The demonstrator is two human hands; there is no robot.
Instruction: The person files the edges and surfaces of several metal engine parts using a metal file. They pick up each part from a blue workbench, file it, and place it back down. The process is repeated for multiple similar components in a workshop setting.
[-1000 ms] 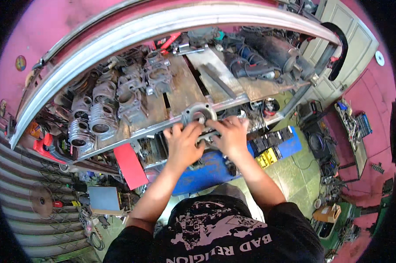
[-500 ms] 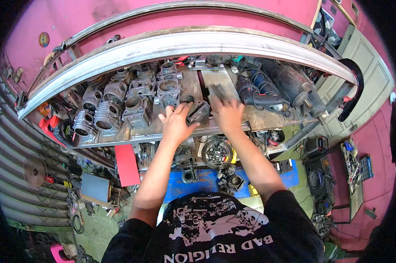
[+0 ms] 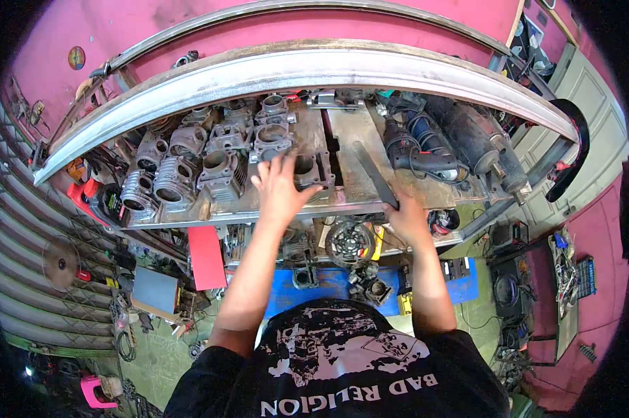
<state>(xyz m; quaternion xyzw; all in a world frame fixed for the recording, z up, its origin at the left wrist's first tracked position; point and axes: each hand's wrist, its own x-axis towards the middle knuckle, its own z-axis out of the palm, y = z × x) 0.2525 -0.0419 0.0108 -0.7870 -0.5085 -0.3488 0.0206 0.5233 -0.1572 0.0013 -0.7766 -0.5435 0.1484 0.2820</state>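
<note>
- Cylinders (image 3: 168, 182) are crowding the left of the metal table (image 3: 258, 209), finned grey castings standing side by side right up to the front lip; we are judging that a careless sweep of an arm could be tipping one over the edge onto the cluttered floor below.
- Our left hand (image 3: 281, 187) is spreading open, palm down and fingers splayed, over a grey engine block (image 3: 307, 169) near the middle of the table. It is touching or just above the casting, gripping nothing that we can make out. The block is lying under the fingertips and slightly to their right, so a loose one-handed push could be sliding it into its neighbours.
- Our right hand (image 3: 406, 217) is resting at the front edge of the table, closing around the near end of a long dark flat bar (image 3: 375, 174) that is running away from us across the plate. We are judging that the bar, held only at its end, could be swinging and knocking the block or the tools beside it.
- Power tools (image 3: 426, 150) with dark bodies are lying to the right, well apart from both hands; their cords could be snagging the bar.
</note>
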